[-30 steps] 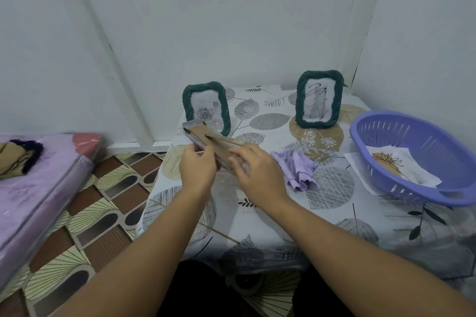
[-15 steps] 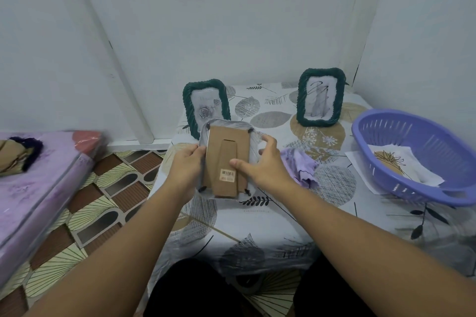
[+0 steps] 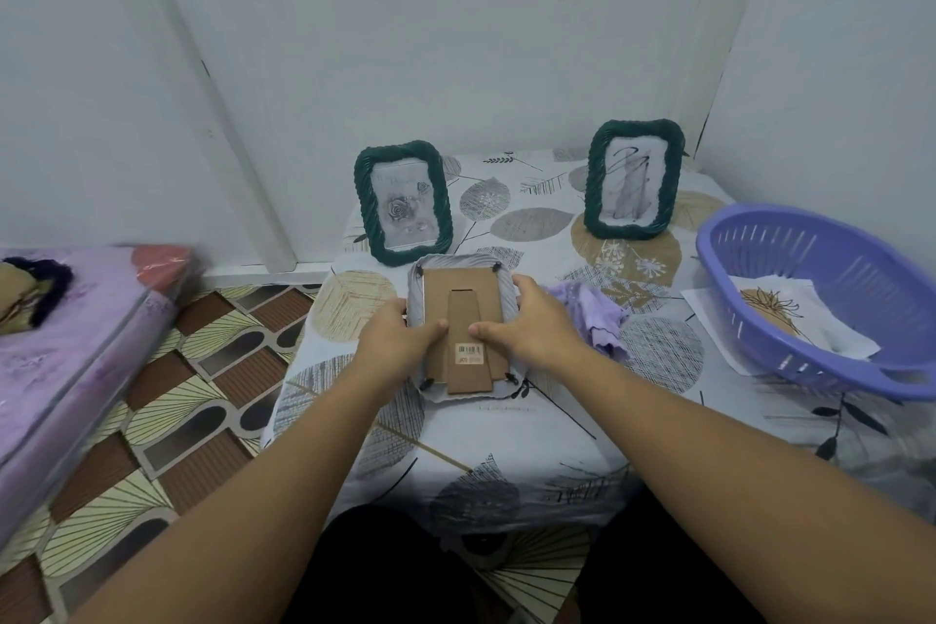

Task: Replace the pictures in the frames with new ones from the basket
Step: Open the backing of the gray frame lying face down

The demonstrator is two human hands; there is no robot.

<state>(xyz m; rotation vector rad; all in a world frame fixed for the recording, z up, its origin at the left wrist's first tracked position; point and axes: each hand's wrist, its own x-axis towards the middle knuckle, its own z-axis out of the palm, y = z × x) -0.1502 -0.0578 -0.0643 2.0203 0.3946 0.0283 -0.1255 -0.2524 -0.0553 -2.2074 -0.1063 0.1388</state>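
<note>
Holding the grey ribbed picture frame [image 3: 462, 325] face-down on the leaf-print cloth surface [image 3: 506, 446], brown cardboard back up, so the corner clips can be reached. Left hand [image 3: 395, 337] and right hand [image 3: 532, 327] each keep a grip clamped on a side edge, thumbs on the backing. New pictures [image 3: 790, 314] lie in the purple plastic basket [image 3: 830, 299], near right. Crumpled lilac cloth [image 3: 592, 319] sits just beside my right hand; two green rope-edged frames [image 3: 402, 203] stand behind. Nothing blocks the clips, I judge.
</note>
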